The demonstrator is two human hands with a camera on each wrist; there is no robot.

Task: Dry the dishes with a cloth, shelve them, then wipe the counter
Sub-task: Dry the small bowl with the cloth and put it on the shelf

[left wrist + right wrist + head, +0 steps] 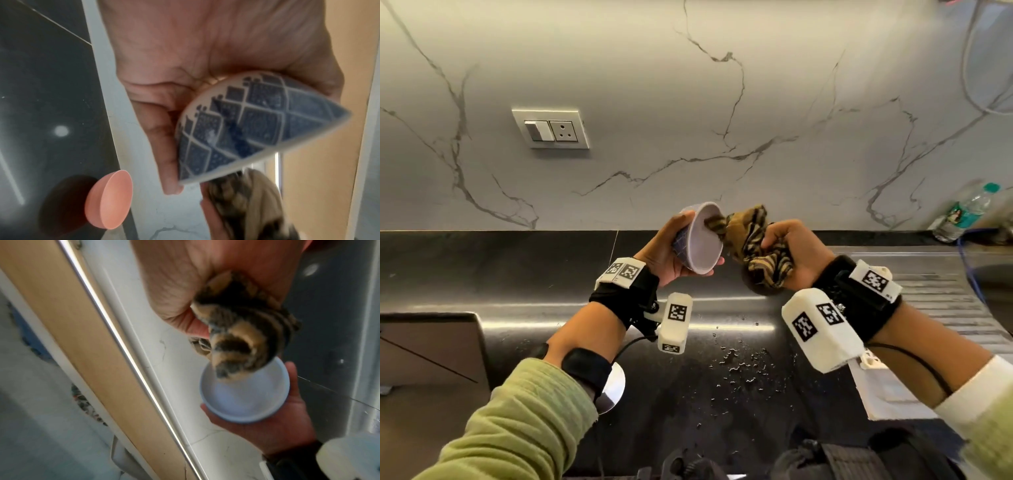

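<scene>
My left hand (671,246) grips a small bowl (700,241) above the counter, tilted so its pale inside faces right. Its outside carries a blue diamond pattern (246,129). My right hand (787,253) grips a bunched brown-and-tan striped cloth (753,246), and one end of the cloth is pushed into the bowl's mouth (244,392). In the right wrist view the cloth (240,340) dips over the bowl's rim, with my left hand (277,423) cupped beneath it.
Water drops (743,363) lie on the black counter (517,274) below my hands. A ribbed steel draining board (945,298) sits at the right, with a plastic bottle (965,212) behind it. A pink bowl (109,201) stands on the counter. A socket (551,128) is on the marble wall.
</scene>
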